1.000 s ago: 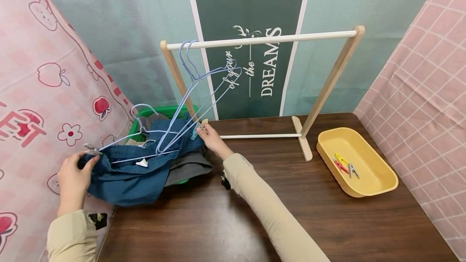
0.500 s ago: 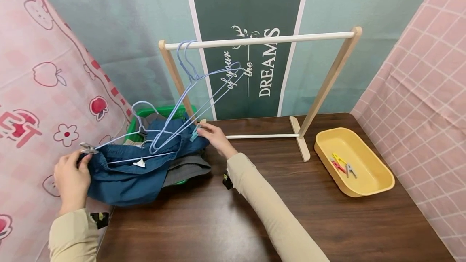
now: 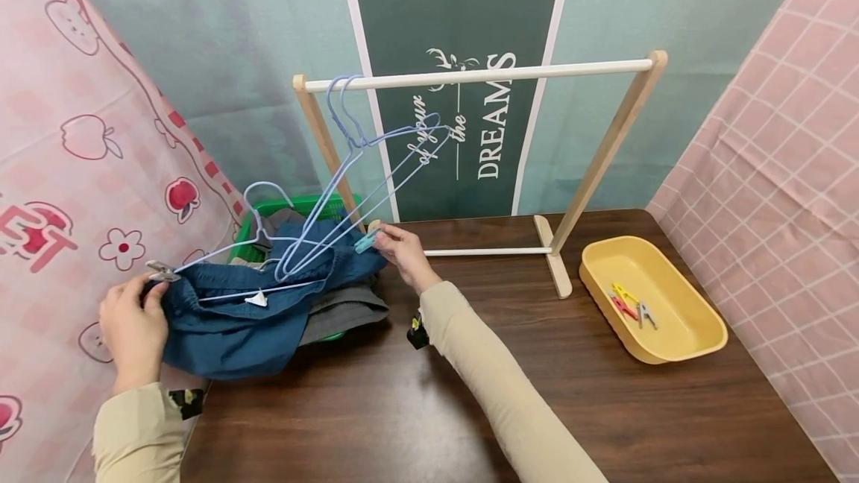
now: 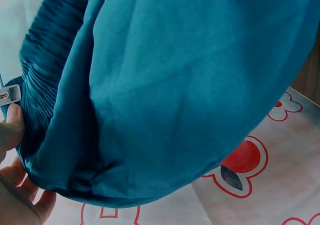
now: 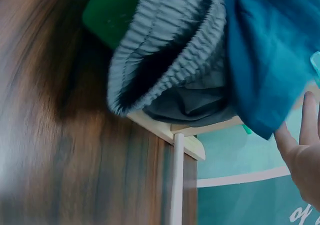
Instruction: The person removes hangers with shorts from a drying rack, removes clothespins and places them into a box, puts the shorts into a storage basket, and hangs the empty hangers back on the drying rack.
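Blue shorts [image 3: 231, 341] with a gathered waistband hang over the green basket, a lilac wire hanger [image 3: 224, 248] lying in the waist opening. A grey clothespin [image 3: 163, 272] sits at the waistband's left corner. My left hand [image 3: 134, 326] pinches the waistband there; in the left wrist view its thumb [image 4: 12, 127] lies just below the clothespin. At the other end, my right hand [image 3: 406, 256] pinches a teal clothespin [image 3: 366, 241] beside the waistband. Whether this clothespin grips the cloth cannot be made out. Only its edge enters the right wrist view.
A green basket [image 3: 305, 205] beneath holds grey clothing [image 3: 345, 311]. Two lilac hangers [image 3: 352, 144] hang from the rack's white rail [image 3: 483, 74], crossing in front of the shorts. At right, a yellow tray [image 3: 687, 319] holds several clothespins [image 3: 625, 304] on the brown table [image 3: 496, 386].
My right hand has shifted slightly right, and the teal clothespin has turned from steep to flatter. The left hand moved slightly left, then stayed. The camera view shifted a little.
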The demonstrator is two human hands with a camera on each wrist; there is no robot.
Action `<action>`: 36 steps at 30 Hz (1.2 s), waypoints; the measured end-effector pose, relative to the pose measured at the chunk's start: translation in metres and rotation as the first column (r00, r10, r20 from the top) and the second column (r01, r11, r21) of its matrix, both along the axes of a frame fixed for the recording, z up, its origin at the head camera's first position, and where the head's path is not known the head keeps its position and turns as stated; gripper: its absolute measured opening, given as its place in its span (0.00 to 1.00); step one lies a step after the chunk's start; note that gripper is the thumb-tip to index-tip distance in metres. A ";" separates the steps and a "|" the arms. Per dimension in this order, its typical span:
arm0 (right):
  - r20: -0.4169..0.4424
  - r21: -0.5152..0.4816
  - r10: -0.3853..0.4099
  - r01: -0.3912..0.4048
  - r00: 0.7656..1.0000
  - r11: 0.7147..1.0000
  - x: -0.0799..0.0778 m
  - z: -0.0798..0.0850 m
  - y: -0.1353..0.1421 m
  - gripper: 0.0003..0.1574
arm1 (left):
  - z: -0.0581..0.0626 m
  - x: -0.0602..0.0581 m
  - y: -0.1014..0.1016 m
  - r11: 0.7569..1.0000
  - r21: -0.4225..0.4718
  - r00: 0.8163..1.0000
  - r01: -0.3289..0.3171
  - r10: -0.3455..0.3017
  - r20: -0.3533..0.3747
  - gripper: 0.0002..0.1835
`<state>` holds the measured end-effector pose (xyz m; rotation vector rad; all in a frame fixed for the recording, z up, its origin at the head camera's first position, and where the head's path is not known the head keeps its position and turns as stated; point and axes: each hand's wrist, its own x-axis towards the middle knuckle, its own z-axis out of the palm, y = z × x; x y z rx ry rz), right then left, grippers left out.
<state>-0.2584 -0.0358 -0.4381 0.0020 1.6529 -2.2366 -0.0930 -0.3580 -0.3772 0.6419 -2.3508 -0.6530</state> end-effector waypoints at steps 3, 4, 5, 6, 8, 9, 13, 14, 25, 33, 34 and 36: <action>0.057 -0.079 -0.064 0.068 0.996 0.995 -0.004 0.000 0.008 0.24 | -0.001 -0.001 0.000 1.000 0.005 1.000 -0.004 0.004 -0.019 0.14; 0.067 -0.097 -0.087 0.094 0.994 0.991 -0.006 0.000 0.011 0.23 | -0.002 -0.001 0.001 1.000 0.005 1.000 -0.006 0.006 -0.021 0.14; 0.074 -0.111 -0.105 0.113 0.992 0.987 -0.008 0.000 0.014 0.23 | -0.002 -0.001 0.001 1.000 0.009 1.000 -0.010 0.010 -0.017 0.14; 0.076 -0.120 -0.119 0.127 0.990 0.985 -0.009 0.000 0.017 0.23 | -0.003 0.000 0.001 1.000 0.011 1.000 -0.013 0.013 -0.016 0.14; 0.083 -0.142 -0.143 0.154 0.986 0.978 -0.013 0.001 0.022 0.23 | -0.002 0.000 0.001 0.999 0.023 1.000 -0.022 0.022 -0.008 0.15; 0.086 -0.152 -0.154 0.166 0.984 0.974 -0.014 0.002 0.025 0.23 | -0.002 0.000 0.001 0.999 0.031 1.000 -0.026 0.026 0.000 0.15; 0.097 -0.183 -0.181 0.196 0.979 0.963 -0.020 0.004 0.036 0.23 | 0.000 0.000 0.001 0.997 0.061 0.999 -0.040 0.038 0.039 0.16; 0.101 -0.187 -0.188 0.204 0.977 0.961 -0.021 0.005 0.039 0.23 | 0.000 0.000 0.001 0.997 0.068 0.998 -0.043 0.039 0.049 0.17; 0.148 -0.219 -0.314 0.341 0.938 0.914 -0.033 0.006 0.089 0.23 | 0.001 0.002 0.003 0.997 0.072 0.997 -0.038 0.033 0.070 0.17; 0.259 -0.169 -0.439 0.488 0.860 0.857 -0.044 -0.001 0.140 0.28 | 0.000 0.002 0.002 0.997 0.067 0.997 -0.034 0.028 0.077 0.17; 0.271 -0.166 -0.455 0.507 0.848 0.846 -0.047 -0.005 0.148 0.28 | 0.000 0.002 0.001 0.997 0.069 0.997 -0.035 0.029 0.078 0.17; 0.289 -0.166 -0.479 0.536 0.829 0.828 -0.053 -0.013 0.164 0.28 | 0.000 0.001 0.001 0.997 0.071 0.996 -0.037 0.031 0.081 0.18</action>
